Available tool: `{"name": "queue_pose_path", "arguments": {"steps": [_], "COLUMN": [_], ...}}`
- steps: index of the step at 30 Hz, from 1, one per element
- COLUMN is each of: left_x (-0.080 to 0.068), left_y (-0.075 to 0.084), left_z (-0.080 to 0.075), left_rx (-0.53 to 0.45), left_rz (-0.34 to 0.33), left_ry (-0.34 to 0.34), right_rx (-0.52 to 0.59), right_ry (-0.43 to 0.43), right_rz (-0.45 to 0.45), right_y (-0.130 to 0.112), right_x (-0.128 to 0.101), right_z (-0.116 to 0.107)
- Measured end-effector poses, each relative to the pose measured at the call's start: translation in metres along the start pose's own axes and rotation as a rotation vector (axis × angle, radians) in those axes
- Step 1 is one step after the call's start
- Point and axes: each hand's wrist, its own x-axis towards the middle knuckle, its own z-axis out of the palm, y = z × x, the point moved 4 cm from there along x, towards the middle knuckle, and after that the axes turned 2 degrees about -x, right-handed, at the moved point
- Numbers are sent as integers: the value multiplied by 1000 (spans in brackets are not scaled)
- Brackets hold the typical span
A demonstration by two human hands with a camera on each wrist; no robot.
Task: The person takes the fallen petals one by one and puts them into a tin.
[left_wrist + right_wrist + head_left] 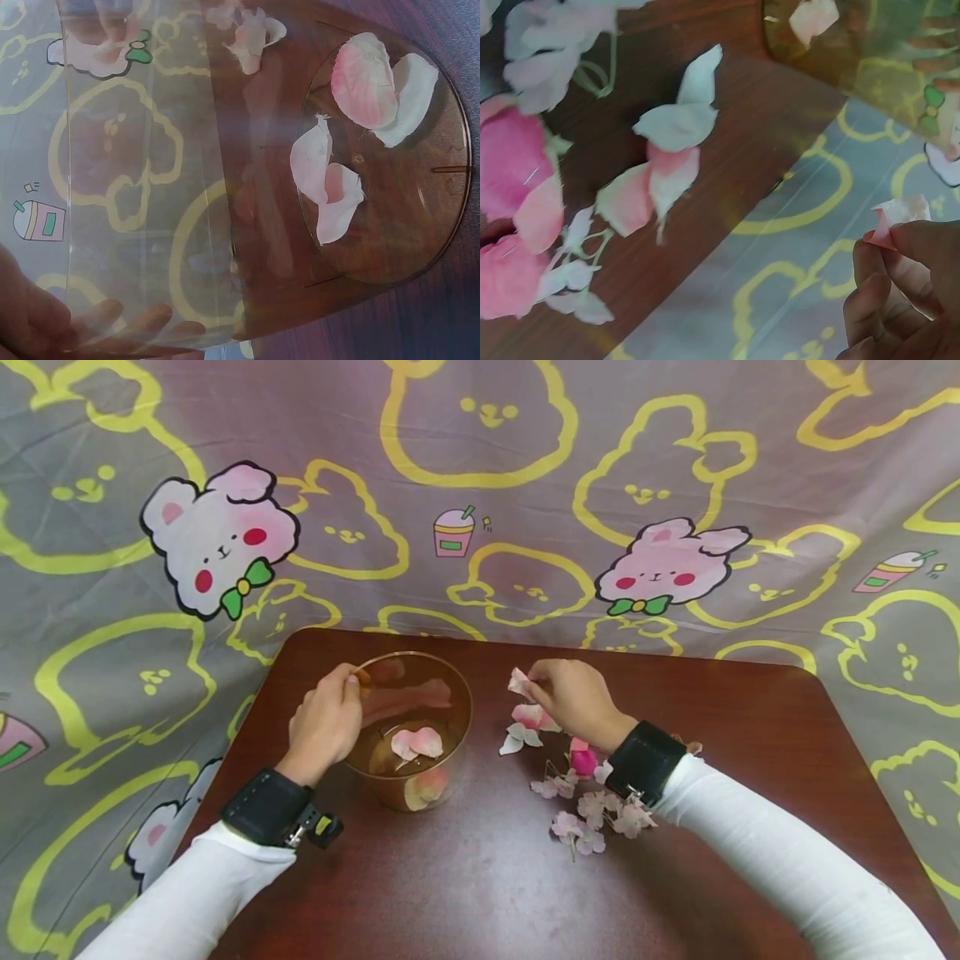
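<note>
We see our left hand (326,722) gripping the rim of the clear amber bowl (450,739), while our right hand (573,697) pinches a pale pink petal (519,682) just right of it. More petals (417,742) lie inside the bowl. Loose blossoms (592,814) scatter across the dark surface (480,885) under our right wrist.

From the head we look forward and down over the whole dark red wooden table (480,877), while our left wrist view sits close against the clear amber plastic cup (390,247) and our right wrist view, also near, shares that cup (832,45).
</note>
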Motion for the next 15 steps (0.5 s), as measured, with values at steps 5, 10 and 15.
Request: {"name": "queue_pose_path", "arguments": {"steps": [5,10,15], "left_x": [0,1,0], "left_y": [0,0,0], "left_z": [0,0,-1], "left_rx": [6,3,-2], "left_rz": [-1,-2,-1], "left_ry": [12,17,18], "right_rx": [18,16,34], "right_ry": [24,33,37], "right_rz": [-58,-101,-129], "right_y": [-14,-27,-39], "right_x": [-2,-4,-5], "right_z": [-1,-3,-7]}}
